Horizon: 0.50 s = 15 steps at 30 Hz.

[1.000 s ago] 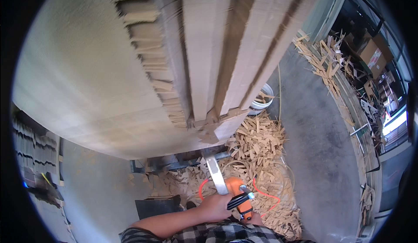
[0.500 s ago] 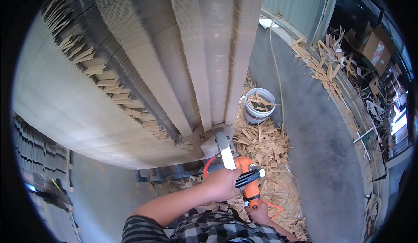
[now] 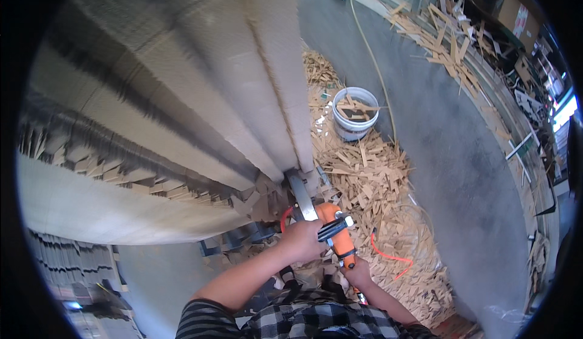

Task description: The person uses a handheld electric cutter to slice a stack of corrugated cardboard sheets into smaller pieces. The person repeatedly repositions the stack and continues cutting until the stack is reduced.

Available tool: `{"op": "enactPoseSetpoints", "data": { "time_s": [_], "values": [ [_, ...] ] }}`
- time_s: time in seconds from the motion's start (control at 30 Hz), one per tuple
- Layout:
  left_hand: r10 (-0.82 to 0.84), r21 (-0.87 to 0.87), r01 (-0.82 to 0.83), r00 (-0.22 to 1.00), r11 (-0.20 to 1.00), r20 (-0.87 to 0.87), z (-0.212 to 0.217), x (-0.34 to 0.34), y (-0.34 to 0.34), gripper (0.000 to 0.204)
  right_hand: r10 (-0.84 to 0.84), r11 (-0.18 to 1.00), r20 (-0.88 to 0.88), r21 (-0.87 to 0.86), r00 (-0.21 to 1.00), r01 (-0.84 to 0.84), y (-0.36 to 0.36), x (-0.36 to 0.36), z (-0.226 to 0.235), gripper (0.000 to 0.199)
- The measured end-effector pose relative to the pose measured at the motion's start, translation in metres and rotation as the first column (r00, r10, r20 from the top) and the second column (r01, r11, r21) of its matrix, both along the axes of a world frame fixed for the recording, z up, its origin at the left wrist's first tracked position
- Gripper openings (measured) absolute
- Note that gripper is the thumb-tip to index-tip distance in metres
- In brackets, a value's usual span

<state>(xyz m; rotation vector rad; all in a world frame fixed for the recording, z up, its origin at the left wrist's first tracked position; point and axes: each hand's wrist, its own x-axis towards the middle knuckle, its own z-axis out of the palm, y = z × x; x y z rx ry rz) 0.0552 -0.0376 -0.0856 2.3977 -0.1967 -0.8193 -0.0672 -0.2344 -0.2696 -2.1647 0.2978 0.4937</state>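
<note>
I hold an orange power tool [image 3: 341, 240] with a long silver-grey head [image 3: 302, 194] low in front of me. My left hand [image 3: 302, 240] is closed round its side, by the black handle part. Behind it, my right hand [image 3: 357, 272] wraps the tool's rear end; some of its fingers are hidden. The tip of the head meets the lower end of a tall stack of cardboard sheets [image 3: 243, 96], by its ridged edges. Torn cardboard tabs [image 3: 115, 172] stick out along a strip of the stack.
Cardboard scraps [image 3: 370, 187] cover the floor right of the tool. Among them stands a white bucket [image 3: 350, 131] with scraps inside. A thin hose [image 3: 373, 59] crosses the grey floor, and an orange cord [image 3: 388, 256] lies nearby. More sheet stacks [image 3: 73, 257] stand at lower left.
My view has swung, so the stack and the bucket sit further left and the bucket higher. The tool has shifted slightly up and left in the picture, still held in both hands.
</note>
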Motion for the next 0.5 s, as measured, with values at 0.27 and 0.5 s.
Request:
{"op": "enactPoseSetpoints", "data": {
  "time_s": [0.27,0.5],
  "values": [
    [-0.071,0.105,0.062,0.994,0.993,0.086,-0.051,0.005,0.003,0.03,-0.04,0.999,-0.148,-0.002,0.988,0.04,0.008,0.004,-0.04,0.031],
    [-0.091,0.175,0.086,0.996,0.981,0.018,-0.097,0.007,-0.001,0.031,0.036,0.983,-0.194,-0.171,0.98,-0.07,0.003,0.001,-0.102,0.035]
  ]
}}
